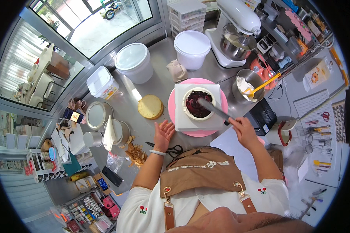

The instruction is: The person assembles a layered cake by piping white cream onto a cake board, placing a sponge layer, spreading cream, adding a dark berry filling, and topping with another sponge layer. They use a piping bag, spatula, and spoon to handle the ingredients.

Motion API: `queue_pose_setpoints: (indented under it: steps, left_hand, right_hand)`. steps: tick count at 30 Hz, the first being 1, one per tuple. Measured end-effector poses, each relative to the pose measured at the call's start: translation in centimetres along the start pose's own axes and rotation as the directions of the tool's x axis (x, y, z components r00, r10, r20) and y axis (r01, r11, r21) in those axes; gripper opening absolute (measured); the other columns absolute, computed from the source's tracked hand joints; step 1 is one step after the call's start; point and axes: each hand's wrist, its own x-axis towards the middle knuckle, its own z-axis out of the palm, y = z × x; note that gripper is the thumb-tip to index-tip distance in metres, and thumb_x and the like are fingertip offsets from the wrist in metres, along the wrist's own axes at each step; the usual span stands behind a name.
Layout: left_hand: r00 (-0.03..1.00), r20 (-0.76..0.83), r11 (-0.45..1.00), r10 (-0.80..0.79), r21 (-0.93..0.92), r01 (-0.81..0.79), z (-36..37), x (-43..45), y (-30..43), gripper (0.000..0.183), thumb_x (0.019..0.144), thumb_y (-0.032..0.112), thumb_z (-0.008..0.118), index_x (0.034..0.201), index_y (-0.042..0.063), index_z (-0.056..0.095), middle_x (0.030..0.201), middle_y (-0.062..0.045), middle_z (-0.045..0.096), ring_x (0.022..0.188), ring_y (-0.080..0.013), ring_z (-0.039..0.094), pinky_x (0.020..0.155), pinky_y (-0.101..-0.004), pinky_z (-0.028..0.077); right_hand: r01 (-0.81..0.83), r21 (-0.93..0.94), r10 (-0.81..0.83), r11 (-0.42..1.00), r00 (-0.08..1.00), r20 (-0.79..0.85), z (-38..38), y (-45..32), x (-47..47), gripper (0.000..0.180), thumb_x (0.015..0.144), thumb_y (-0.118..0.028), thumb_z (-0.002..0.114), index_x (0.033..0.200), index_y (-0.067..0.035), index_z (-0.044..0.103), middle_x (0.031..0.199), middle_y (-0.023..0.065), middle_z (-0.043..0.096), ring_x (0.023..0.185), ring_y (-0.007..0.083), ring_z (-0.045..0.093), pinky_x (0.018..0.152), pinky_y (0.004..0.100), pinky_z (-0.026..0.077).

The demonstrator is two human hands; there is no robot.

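Note:
My right hand [242, 129] grips a long metal icing spatula [215, 109], its tip on the dark purple fruit filling [196, 106]. A ring of white cream [189, 116] surrounds the filling. The round cake lies on a white square board [180, 123] on a pink turntable [171, 102]. My left hand [164, 134] is palm up with fingers apart and holds nothing, close to the turntable's lower left edge. Left of the turntable sits a round sponge cake layer [150, 107]. Black-handled scissors [175, 150] lie by my left wrist.
White lidded tubs [192, 46] and a stand mixer [236, 29] line the back. A steel bowl [239, 90] of cream with a yellow spatula [265, 84] stands right. Round tins [98, 115], a filled piping bag [109, 135], cake scraps [135, 154] and a black phone [112, 175] are left.

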Motion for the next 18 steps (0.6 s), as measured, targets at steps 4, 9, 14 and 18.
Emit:
queue_pose_setpoints:
  steps: [4,9,14,18]
  left_hand:
    - [0.993,0.087,0.997,-0.080,0.001,0.080,-0.1,-1.0,-1.7,0.087,0.104,0.069,0.037,0.149,-0.005,0.040,0.141,-0.021,0.057,0.129,-0.0320,0.059,0.111,-0.0450,0.049]
    - [0.986,0.130,0.995,-0.101,0.038,0.097,-0.6,-1.8,-2.5,0.086,0.105,0.069,0.033,0.151,-0.004,0.038,0.143,-0.021,0.057,0.130,-0.0321,0.059,0.111,-0.0445,0.049]
    - [0.972,0.170,0.986,-0.161,0.065,0.152,-0.4,-2.0,-2.7,0.086,0.105,0.069,0.031,0.153,-0.003,0.037,0.143,-0.020,0.057,0.127,-0.0313,0.061,0.109,-0.0440,0.050]
    - [0.981,0.134,0.989,-0.142,0.058,0.135,-0.1,-2.0,-2.6,0.087,0.105,0.069,0.032,0.153,-0.003,0.037,0.142,-0.020,0.058,0.125,-0.0311,0.062,0.108,-0.0443,0.051]
  right_hand:
    - [-0.079,0.001,0.079,0.997,0.995,-0.058,1.2,0.4,0.4,0.039,0.091,-0.006,0.070,0.129,-0.015,0.070,0.105,0.0127,0.061,0.098,0.0338,0.060,0.084,0.0425,0.052]
    - [0.146,0.079,-0.155,0.986,0.982,0.110,1.7,0.5,-0.2,0.040,0.091,-0.007,0.071,0.130,-0.017,0.070,0.107,0.0124,0.060,0.099,0.0330,0.060,0.083,0.0414,0.053]
    - [-0.076,0.013,0.077,0.997,0.983,-0.169,1.8,1.2,0.2,0.039,0.091,-0.007,0.069,0.130,-0.016,0.070,0.108,0.0117,0.062,0.100,0.0324,0.061,0.084,0.0418,0.054]
    - [0.106,0.061,-0.113,0.992,0.986,0.120,2.7,1.3,0.3,0.043,0.089,-0.004,0.070,0.130,-0.017,0.070,0.108,0.0118,0.063,0.101,0.0335,0.061,0.088,0.0425,0.053]
